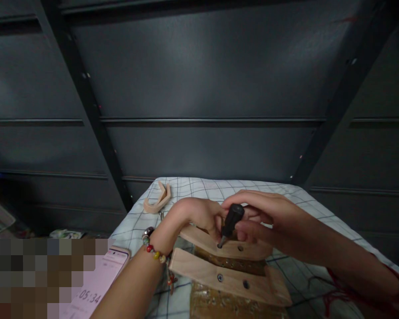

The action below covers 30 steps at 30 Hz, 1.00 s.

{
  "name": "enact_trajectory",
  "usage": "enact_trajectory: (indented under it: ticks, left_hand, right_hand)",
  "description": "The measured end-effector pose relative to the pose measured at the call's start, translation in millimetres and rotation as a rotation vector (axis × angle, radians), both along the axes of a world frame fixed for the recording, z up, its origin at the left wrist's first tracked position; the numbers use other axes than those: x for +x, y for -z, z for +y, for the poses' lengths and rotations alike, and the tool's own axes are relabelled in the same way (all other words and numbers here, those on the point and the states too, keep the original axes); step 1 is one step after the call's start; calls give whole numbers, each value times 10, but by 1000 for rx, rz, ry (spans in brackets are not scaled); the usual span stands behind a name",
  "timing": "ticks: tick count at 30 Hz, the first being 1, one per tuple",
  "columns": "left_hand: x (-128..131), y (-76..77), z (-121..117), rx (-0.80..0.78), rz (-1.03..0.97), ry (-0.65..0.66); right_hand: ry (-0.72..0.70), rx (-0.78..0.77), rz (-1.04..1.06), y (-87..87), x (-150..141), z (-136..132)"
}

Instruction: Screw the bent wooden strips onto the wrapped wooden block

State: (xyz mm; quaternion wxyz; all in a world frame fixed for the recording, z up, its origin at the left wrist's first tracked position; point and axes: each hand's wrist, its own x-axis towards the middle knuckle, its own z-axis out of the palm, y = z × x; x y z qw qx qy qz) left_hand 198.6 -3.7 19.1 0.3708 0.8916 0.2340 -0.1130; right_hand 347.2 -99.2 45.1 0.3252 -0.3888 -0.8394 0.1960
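My right hand (262, 210) holds a short screwdriver (233, 218) with a black handle between thumb and fingers. The tool leans, and its tip meets a dark hole in the rear wooden piece (256, 249). My left hand (201, 215) is bent down over that same piece, its fingers closed by the screwdriver's tip; the fingertips are partly hidden. In front lies a second wooden piece (199, 267) with a cross-head screw (220, 278) in one hole and another dark hole beside it. Both pieces rest on a brown, tape-wrapped block (213, 301).
Small bent wooden parts (159, 201) lie at the back left of the checked tablecloth (213, 184). A phone (89, 283) with a timer on its screen is at the lower left. Behind the table stands a dark panelled wall (206, 79).
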Motion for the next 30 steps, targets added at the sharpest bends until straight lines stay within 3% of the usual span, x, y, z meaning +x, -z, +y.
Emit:
enact_trajectory:
  ticks: [2, 7, 12, 18, 25, 30]
  left_hand:
    - [4, 12, 8, -29, 15, 0]
    - [-2, -11, -5, 43, 9, -28]
    - [3, -48, -43, 77, 21, -42]
    - [7, -42, -39, 59, 41, -33]
    - [16, -55, -40, 60, 64, -41]
    - [16, -77, -67, 117, 67, -37]
  right_hand:
    - [66, 21, -26, -5, 11, 17]
    - [286, 317, -118, 87, -126, 62]
    - [250, 344, -120, 157, -176, 74]
    - [24, 272, -207, 30, -22, 0]
    - [297, 339, -136, 142, -165, 53]
    - [224, 343, -104, 167, -195, 62]
